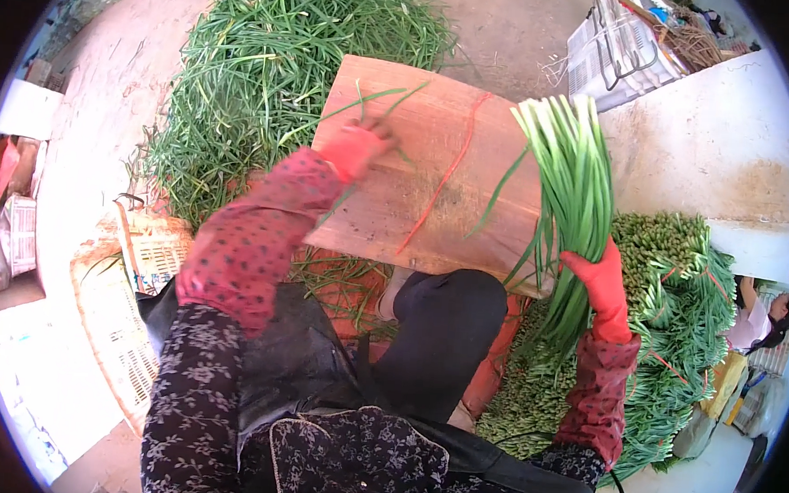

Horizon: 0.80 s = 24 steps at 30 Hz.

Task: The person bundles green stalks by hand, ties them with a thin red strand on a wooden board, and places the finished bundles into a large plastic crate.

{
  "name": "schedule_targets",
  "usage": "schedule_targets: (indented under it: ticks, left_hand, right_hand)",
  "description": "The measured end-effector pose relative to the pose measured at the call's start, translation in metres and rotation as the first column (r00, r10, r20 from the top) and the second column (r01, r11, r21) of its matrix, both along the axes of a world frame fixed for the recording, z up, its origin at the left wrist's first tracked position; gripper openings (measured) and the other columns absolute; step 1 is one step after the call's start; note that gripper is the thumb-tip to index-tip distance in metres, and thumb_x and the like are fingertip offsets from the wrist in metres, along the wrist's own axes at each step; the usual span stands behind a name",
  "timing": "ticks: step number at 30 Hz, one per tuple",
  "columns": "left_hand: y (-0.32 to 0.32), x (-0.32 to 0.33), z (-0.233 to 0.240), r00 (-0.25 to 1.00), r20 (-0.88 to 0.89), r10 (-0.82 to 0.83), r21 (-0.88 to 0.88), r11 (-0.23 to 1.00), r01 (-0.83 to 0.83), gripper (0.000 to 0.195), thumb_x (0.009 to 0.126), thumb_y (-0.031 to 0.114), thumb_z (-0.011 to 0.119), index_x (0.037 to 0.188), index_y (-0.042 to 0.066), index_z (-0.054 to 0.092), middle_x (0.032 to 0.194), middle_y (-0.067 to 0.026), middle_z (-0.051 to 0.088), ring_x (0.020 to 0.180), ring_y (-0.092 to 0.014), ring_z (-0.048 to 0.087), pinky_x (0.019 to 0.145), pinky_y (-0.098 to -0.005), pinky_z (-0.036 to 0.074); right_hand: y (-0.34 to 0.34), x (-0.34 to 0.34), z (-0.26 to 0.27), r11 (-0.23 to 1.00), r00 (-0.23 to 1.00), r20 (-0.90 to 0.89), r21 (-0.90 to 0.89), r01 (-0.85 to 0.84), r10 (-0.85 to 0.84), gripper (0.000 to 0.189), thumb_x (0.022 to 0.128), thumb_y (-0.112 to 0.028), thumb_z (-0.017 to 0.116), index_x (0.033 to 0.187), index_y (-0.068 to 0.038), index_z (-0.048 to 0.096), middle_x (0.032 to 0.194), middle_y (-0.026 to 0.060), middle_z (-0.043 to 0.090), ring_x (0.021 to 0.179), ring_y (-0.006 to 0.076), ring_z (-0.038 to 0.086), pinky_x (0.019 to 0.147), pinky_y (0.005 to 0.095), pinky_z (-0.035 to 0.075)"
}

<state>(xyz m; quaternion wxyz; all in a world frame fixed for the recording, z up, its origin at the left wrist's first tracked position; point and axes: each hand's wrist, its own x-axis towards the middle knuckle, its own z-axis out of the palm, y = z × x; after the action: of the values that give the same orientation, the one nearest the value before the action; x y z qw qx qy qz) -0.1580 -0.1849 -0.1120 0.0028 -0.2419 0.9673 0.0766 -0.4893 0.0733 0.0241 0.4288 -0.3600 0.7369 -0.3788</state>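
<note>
My right hand [597,274], in a red glove, grips a bunch of green leafy stalks [569,168], probably Chinese chives, with their pale ends pointing up over the right edge of a wooden board [431,181]. A red tie [453,166] lies lengthwise across the board. Over the board's left part is my left hand [363,144], gloved and blurred, with loose green leaves at its fingers; whether it grips them is unclear. One leaf of the bunch hangs out over the board.
A large heap of loose leaves [263,72] lies beyond the board at left. Stacked tied bunches [678,328] stand at right. An orange-rimmed plastic basket [122,326] is at left, a white crate [605,53] at top right. Another person [755,319] is at the far right.
</note>
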Motion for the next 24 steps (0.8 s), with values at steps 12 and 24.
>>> schedule_targets:
  ticks: [12,24]
  left_hand:
    - [0.041,0.153,0.024,0.900,-0.127,0.416,0.116,0.908,-0.403,0.043,0.077,0.010,0.055,0.119,0.002,0.057,0.117,-0.0212,0.058,0.107,-0.037,0.055,0.090,-0.0432,0.047]
    - [0.261,0.303,0.139,0.217,-0.481,0.850,0.329,0.404,-0.853,0.043,0.081,0.000,0.059,0.124,0.002,0.055,0.120,-0.0194,0.059,0.115,-0.033,0.055,0.096,-0.0369,0.043]
  right_hand:
    - [-0.125,0.036,-0.110,0.869,0.452,-0.803,0.155,-0.469,0.388,0.068,0.075,-0.037,0.071,0.129,-0.003,0.046,0.104,0.0195,0.063,0.095,0.0365,0.060,0.079,0.0434,0.049]
    - [-0.169,0.094,-0.063,0.728,0.213,-0.812,0.330,-0.601,0.544,0.072,0.066,-0.045,0.074,0.120,-0.001,0.054,0.098,0.0203,0.065,0.090,0.0353,0.063,0.078,0.0438,0.049]
